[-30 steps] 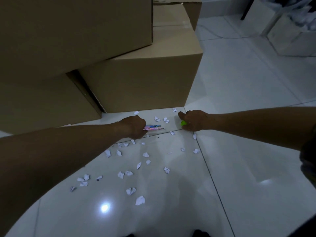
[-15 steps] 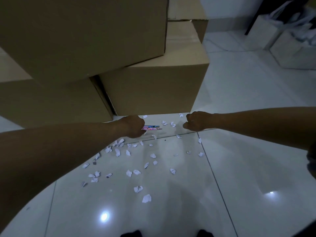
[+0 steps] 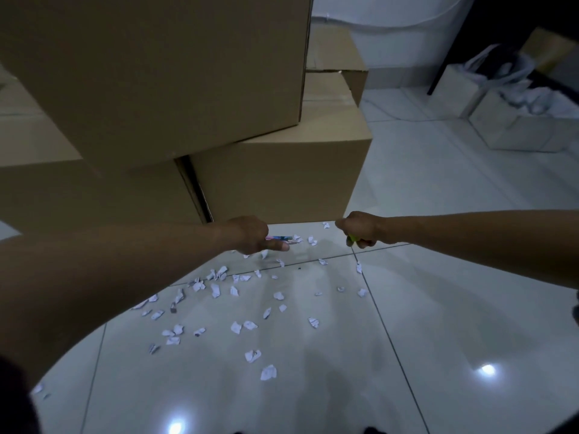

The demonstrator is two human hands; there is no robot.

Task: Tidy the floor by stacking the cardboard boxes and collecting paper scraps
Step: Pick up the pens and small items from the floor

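Paper scraps litter the floor; right hand grips something green, perhaps.

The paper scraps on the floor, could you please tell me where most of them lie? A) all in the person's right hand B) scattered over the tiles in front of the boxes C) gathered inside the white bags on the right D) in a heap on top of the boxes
B: the paper scraps lie loose on the floor tiles, in front of the stacked cardboard boxes.
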